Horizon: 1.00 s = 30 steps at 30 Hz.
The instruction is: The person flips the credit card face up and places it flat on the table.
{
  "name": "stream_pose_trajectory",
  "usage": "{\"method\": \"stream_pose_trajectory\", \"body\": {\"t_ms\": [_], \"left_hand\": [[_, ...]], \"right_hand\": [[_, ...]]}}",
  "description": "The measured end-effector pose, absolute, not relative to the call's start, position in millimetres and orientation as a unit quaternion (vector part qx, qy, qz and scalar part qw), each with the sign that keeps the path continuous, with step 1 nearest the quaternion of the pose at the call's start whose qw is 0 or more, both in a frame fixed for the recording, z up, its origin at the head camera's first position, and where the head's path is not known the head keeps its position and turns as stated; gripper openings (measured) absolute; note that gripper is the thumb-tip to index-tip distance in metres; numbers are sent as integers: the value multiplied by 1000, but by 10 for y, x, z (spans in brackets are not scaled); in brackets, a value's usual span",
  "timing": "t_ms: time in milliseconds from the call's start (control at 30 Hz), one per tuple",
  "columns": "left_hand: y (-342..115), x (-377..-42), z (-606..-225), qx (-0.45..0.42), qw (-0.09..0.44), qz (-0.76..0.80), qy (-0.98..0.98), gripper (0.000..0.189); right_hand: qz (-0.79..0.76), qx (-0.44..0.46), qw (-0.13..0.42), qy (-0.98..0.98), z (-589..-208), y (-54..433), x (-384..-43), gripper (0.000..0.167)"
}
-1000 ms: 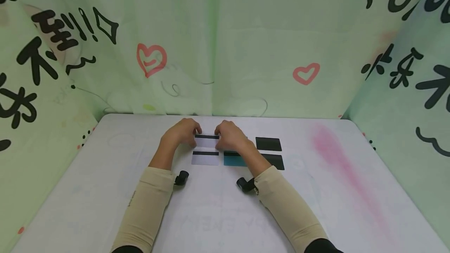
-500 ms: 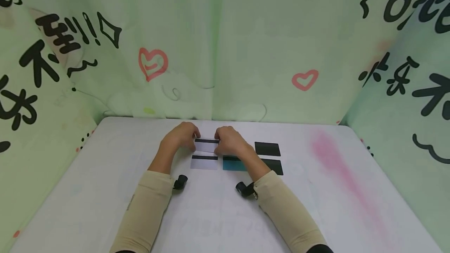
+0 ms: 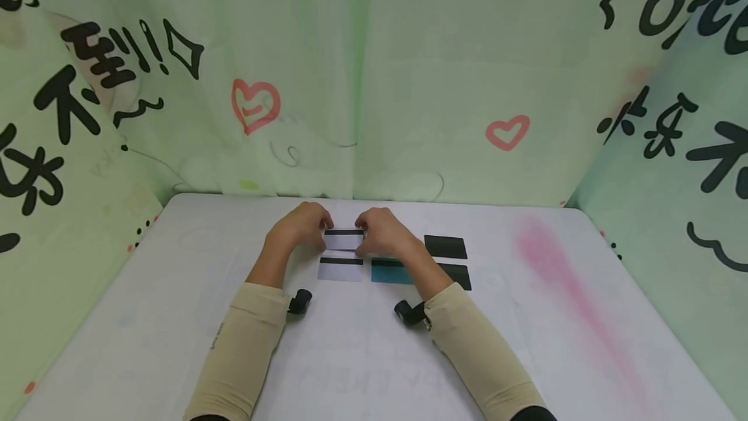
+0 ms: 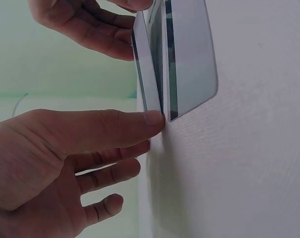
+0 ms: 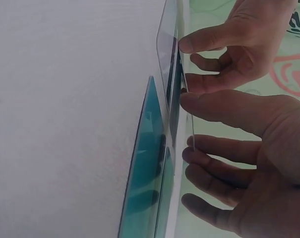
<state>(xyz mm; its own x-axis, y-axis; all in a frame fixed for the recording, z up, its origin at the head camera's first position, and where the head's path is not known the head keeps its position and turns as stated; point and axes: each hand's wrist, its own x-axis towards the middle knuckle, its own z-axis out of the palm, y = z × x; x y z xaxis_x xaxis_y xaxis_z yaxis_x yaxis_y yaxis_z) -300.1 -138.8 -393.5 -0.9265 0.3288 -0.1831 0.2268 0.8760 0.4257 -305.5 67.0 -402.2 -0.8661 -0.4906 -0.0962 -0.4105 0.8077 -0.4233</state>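
A pale lilac card (image 3: 343, 240) with a black stripe is held by its two ends, tilted a little off the white table in the wrist views. My left hand (image 3: 300, 225) pinches its left end, thumb (image 4: 152, 119) on the near side and fingers behind. At its right end, my right hand (image 3: 382, 232) holds it between thumb (image 5: 194, 101) and fingers. Just in front lies a matching lilac card (image 3: 340, 271). Beside that is a teal card (image 3: 390, 273) with a black stripe, partly covered by the right wrist. A second teal card (image 5: 163, 198) shows behind it in the right wrist view.
Two dark cards, one at the back (image 3: 446, 247) and one in front (image 3: 458, 276), lie right of the right hand. The white table (image 3: 555, 343) bears a pink smear on its right side. A green curtain (image 3: 409, 83) with writing and hearts encloses the table's back and sides.
The head view has shifted slightly, so the scene sits a bit lower. Both hands keep hold of the lilac card, and a thin dark gap now shows along its near edge.
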Motion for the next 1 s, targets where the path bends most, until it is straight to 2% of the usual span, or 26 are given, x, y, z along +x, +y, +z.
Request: {"method": "stream_pose_trajectory", "body": {"t_ms": [567,1000], "left_hand": [[-1470,-3075,-3969,156,130,199,959,43],[-1508,-3049,-3907,162,139,200,956,51]], "right_hand": [[-220,-233,109,941,-3953,689,-3067,52],[-218,-248,102,938,-3918,784,-3108,51]]}}
